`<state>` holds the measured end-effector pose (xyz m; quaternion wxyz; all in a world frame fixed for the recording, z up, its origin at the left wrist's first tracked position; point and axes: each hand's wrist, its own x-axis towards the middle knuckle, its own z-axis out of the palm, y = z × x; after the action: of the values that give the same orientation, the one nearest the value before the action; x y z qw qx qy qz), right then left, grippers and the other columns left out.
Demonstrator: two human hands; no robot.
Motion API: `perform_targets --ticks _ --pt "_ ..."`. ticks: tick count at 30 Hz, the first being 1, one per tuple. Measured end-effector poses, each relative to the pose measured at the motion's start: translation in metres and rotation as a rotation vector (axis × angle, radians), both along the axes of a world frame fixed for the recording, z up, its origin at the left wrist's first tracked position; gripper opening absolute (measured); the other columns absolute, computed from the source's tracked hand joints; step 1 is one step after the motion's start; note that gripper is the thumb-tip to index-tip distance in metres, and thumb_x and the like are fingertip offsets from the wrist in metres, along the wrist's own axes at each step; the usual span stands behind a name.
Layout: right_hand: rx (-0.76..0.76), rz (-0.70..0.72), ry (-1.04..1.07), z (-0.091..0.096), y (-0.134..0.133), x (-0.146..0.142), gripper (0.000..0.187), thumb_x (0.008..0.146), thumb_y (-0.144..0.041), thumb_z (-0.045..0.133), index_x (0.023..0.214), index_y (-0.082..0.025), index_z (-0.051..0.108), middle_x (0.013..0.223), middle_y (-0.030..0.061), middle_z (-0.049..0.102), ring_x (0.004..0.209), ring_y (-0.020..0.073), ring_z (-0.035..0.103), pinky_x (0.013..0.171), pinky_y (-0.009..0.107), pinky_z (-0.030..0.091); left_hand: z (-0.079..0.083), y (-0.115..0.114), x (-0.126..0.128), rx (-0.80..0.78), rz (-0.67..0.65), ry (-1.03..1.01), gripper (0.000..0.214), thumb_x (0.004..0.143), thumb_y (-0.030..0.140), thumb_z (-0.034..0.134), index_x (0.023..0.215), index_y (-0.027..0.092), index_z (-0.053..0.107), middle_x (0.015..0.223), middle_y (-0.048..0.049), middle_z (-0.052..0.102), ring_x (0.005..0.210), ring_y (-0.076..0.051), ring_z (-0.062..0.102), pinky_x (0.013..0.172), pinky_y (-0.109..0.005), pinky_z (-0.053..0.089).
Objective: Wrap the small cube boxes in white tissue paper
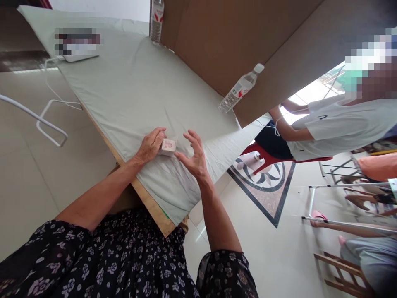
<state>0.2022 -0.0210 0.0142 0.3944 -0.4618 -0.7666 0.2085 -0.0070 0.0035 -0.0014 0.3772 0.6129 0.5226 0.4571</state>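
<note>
A small white box-shaped pack (168, 145) with a pinkish picture on its top face is near the close corner of the cloth-covered table (133, 95). Something clear, perhaps plastic film, shows at its edges. My left hand (151, 145) grips the pack from its left side, fingers curled over its far edge. To the right of the pack, my right hand (194, 155) is open, its thumb pointing at the pack and its fingers raised and apart. Nothing shows in the right hand.
A tall brown cardboard panel (214, 41) stands on the table. Water bottles stand beside it, one near (241, 89) and one far (156, 22). A white device (80, 57) with a cable is at the far left. A person in a white shirt (347, 128) sits at the right.
</note>
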Motion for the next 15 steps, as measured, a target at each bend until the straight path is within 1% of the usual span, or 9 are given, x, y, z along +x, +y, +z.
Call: perform_targets --ticks 2,3,4,6,8,10,12,15 --pt "-0.139 0.089 -0.002 -0.004 0.016 0.004 0.089 0.082 -0.065 0.076 0.157 -0.030 0.041 0.167 0.0140 0.039 0.155 0.0341 0.037 0.118 0.058 0.041 0.000 -0.001 -0.003 -0.030 -0.021 -0.077 0.055 0.096 0.048 0.046 0.135 0.012 0.060 0.117 -0.0127 0.072 0.098 -0.022 0.067 0.090 -0.036 0.054" --pt "-0.195 0.128 -0.007 -0.007 0.024 0.004 0.100 0.078 -0.068 0.078 0.160 -0.030 0.036 0.168 0.0150 0.037 0.156 0.0352 0.036 0.119 0.059 0.041 -0.001 -0.001 -0.005 -0.043 -0.052 -0.103 0.060 0.090 0.047 0.053 0.140 0.012 0.057 0.121 -0.0131 0.070 0.100 -0.023 0.067 0.090 -0.036 0.055" --pt "-0.234 0.162 -0.014 -0.011 0.030 0.003 0.108 0.074 -0.070 0.081 0.162 -0.029 0.033 0.168 0.0160 0.038 0.155 0.0360 0.038 0.119 0.059 0.040 -0.002 -0.001 -0.007 -0.051 -0.097 -0.118 0.069 0.083 0.044 0.059 0.144 0.013 0.053 0.127 -0.0134 0.068 0.103 -0.023 0.066 0.090 -0.037 0.055" --pt "-0.260 0.204 -0.019 -0.021 0.038 -0.003 0.115 0.069 -0.069 0.085 0.162 -0.027 0.033 0.160 0.0173 0.048 0.148 0.0367 0.047 0.120 0.057 0.040 -0.005 -0.001 -0.011 -0.043 -0.202 -0.113 0.085 0.071 0.036 0.065 0.152 0.016 0.045 0.134 -0.0130 0.064 0.108 -0.024 0.066 0.093 -0.038 0.055" --pt "-0.243 0.195 -0.015 -0.030 0.040 -0.009 0.109 0.070 -0.062 0.087 0.160 -0.025 0.039 0.146 0.0162 0.062 0.136 0.0352 0.059 0.117 0.055 0.043 -0.007 -0.002 -0.013 -0.012 -0.263 -0.069 0.091 0.067 0.029 0.065 0.154 0.019 0.042 0.134 -0.0114 0.064 0.108 -0.024 0.066 0.094 -0.039 0.054" --pt "-0.197 0.141 -0.011 -0.035 0.036 -0.013 0.094 0.076 -0.054 0.085 0.155 -0.025 0.045 0.136 0.0134 0.068 0.125 0.0322 0.065 0.113 0.053 0.046 -0.009 -0.002 -0.012 0.031 -0.257 -0.024 0.090 0.067 0.026 0.063 0.154 0.019 0.042 0.128 -0.0103 0.065 0.104 -0.023 0.067 0.094 -0.039 0.055" --pt "-0.131 0.072 -0.020 -0.038 0.032 -0.016 0.081 0.081 -0.047 0.081 0.152 -0.027 0.049 0.134 0.0118 0.070 0.123 0.0304 0.066 0.112 0.052 0.047 -0.011 -0.001 -0.009 0.087 -0.222 0.005 0.089 0.068 0.024 0.063 0.154 0.018 0.041 0.126 -0.0104 0.066 0.102 -0.023 0.067 0.095 -0.039 0.055" --pt "-0.073 -0.018 -0.060 -0.039 0.028 -0.017 0.074 0.084 -0.044 0.078 0.150 -0.025 0.050 0.136 0.0135 0.069 0.125 0.0316 0.065 0.112 0.053 0.047 -0.014 0.002 -0.004 0.152 -0.146 0.056 0.088 0.070 0.024 0.065 0.154 0.017 0.041 0.128 -0.0120 0.067 0.112 -0.026 0.066 0.105 -0.045 0.051"
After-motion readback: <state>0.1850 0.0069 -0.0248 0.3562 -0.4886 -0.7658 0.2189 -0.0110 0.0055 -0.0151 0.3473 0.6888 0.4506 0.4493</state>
